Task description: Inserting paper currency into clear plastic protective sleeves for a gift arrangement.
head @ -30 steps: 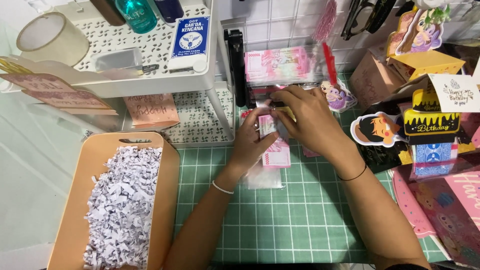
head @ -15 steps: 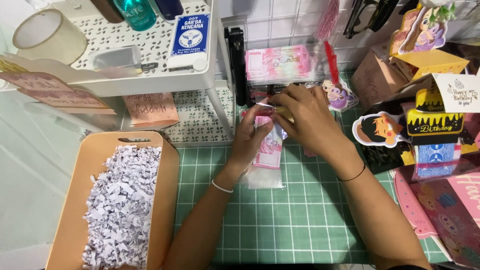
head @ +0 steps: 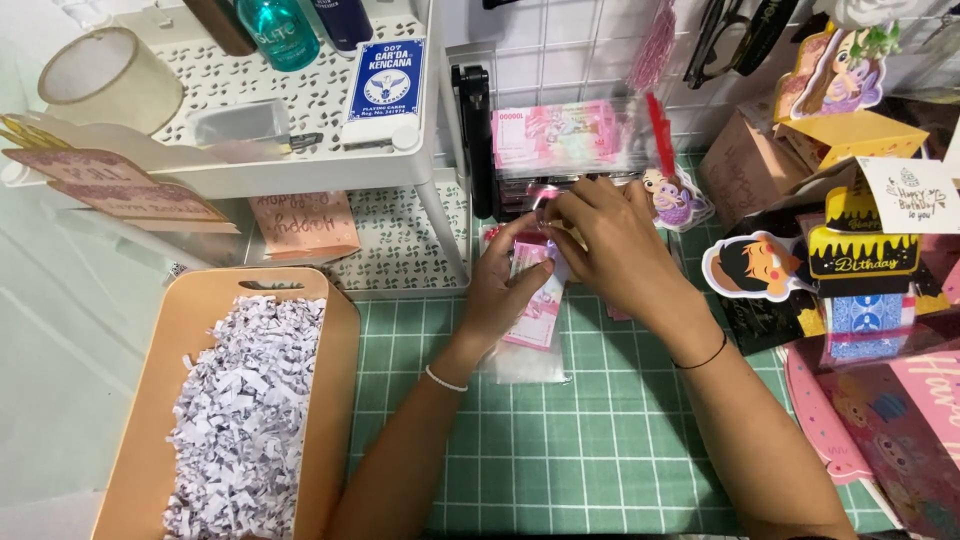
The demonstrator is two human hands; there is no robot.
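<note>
the left hand is closed around a small stack of pink paper notes. the thumb is on top and the fingers are under it. the right hand sits just beside the left one and touches the top end of the stack. its fingertips are pinched shut on something small there, but i cannot tell what, because the fingers hide it.

the stack looks light and thin. it is soft and bends easily, and the loose sheets could slide apart, so a flat hold across the middle looks like the safest grip. the paper could tear or crease if squeezed hard.

under the hands lies a clear plastic bag, flat on the green grid mat. it looks slippery and floppy.

to the left of the left hand is a tan tray. it is filled with white shredded paper, piled loose.

just past the hands, more pink notes stand wrapped in clear plastic. to the left of those is a white rack with holes in it. on it sit a blue card box, a tape roll and a green bottle.

to the right of the right hand are bright paper party toppers.
</note>
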